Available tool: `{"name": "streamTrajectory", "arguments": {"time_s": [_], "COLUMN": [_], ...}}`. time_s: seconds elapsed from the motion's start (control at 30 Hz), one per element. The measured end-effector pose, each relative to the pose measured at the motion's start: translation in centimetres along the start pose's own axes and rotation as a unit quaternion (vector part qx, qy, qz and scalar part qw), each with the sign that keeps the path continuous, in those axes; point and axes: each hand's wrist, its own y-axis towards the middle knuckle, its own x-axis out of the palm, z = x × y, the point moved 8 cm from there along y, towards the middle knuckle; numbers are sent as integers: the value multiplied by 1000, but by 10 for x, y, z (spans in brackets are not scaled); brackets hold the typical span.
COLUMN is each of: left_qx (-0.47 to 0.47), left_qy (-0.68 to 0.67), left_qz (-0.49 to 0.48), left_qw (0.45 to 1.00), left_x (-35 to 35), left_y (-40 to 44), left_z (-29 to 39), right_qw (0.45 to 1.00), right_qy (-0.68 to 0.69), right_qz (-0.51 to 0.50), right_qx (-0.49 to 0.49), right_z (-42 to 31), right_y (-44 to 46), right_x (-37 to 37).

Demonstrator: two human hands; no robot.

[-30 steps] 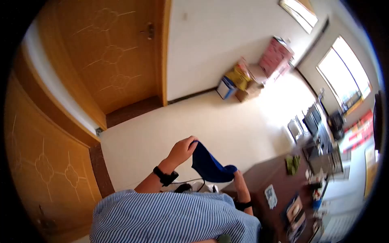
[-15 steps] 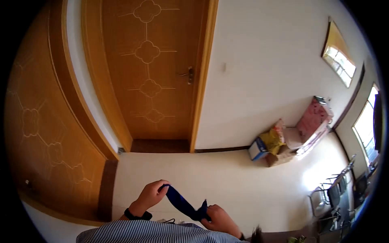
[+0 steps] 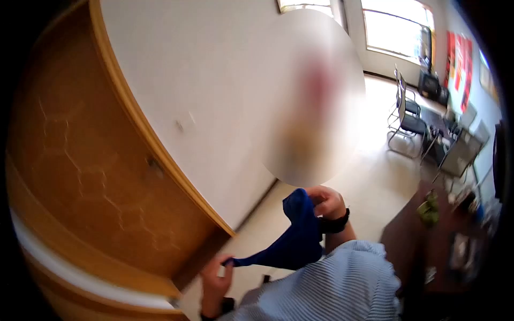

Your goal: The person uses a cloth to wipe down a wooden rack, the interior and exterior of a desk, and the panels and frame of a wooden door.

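Observation:
A dark blue cloth [image 3: 289, 243] stretches between my two hands in front of my striped shirt. It is broad at the right and tapers to a thin twisted end at the left. My left hand [image 3: 216, 275], low in the view, pinches that thin end between thumb and fingers. Higher and farther right, my right hand [image 3: 327, 202] grips the upper edge of the broad part. Some of its fingers are hidden behind the cloth. What kind of cloth article this is, I cannot tell.
A brown wooden door [image 3: 101, 160] stands at left beside a white wall [image 3: 176, 64]. At right are a dark table [image 3: 409, 224] with things on it and several black chairs [image 3: 412, 124]. A blurred oval hides part of the room. Behind it is a bright window [image 3: 399, 29].
My view has swung to the right, toward the chairs and table. My right hand has risen with its end of the cloth, which now hangs wider and more spread out.

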Motion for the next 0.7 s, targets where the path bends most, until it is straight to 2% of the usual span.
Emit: {"name": "streamTrajectory", "arguments": {"time_s": [0.03, 0.07, 0.1, 0.13, 0.17, 0.2, 0.23, 0.27, 0.3, 0.37, 0.4, 0.43, 0.47, 0.53, 0.57, 0.6, 0.63, 0.67, 0.7], "left_qx": [-9, -46, -88, -150, -163, -168, -169, -138, -136, -209, -194, -180, -165, -78, -30, 21, 70, 130, 165], "left_qy": [27, 8, -21, -52, -46, -45, -48, -79, -58, -131, -142, -151, -160, -132, -79, -28, -3, 28, 96], "left_qz": [70, 96, 118, 127, 150, 159, 150, 193, 204, 215, 240, 268, 298, 333, 359, 383, 381, 381, 382], "left_qw": [997, 994, 989, 979, 974, 972, 973, 968, 968, 945, 940, 934, 926, 930, 930, 923, 922, 915, 904], "left_x": [-21, -32, -43, -59, -74, -84, -87, -91, -133, -165, -173, -183, -193, -213, -227, -241, -256, -277, -298], "left_y": [-5, -15, -3, -5, -7, -4, 1, 2, -22, -25, -19, -11, 1, 37, 56, 80, 104, 137, 173], "left_z": [-12, -15, -26, -58, -81, -105, -125, -138, -155, -199, -207, -216, -228, -262, -263, -260, -258, -253, -246], "right_qw": [999, 989, 987, 963, 889, 876, 865, 858, 847, 846, 875, 870, 881, 870, 857, 824, 868, 865, 799], "right_qy": [9, 35, -85, -254, -455, -481, -497, -504, -512, -510, -450, -451, -418, -414, -446, -483, -408, -394, -457], "right_qz": [-22, -28, -49, -45, -34, 15, 57, 76, 100, 145, 177, 176, 198, 183, 144, 169, 142, 145, 129], "right_qx": [36, 138, 126, 81, 36, -40, 30, 64, 102, 54, -6, -88, -99, -197, -213, -244, -246, -274, -368], "right_z": [22, 63, 36, 56, 85, 99, 122, 119, 112, 130, 121, 113, 125, 131, 142, 139, 138, 124, 101], "right_y": [36, 75, 116, 141, 159, 166, 164, 169, 175, 207, 222, 238, 254, 300, 323, 350, 388, 426, 458], "right_x": [13, 26, 59, 69, 63, 65, 57, 69, 128, 163, 178, 187, 178, 183, 182, 189, 192, 201, 214]}}
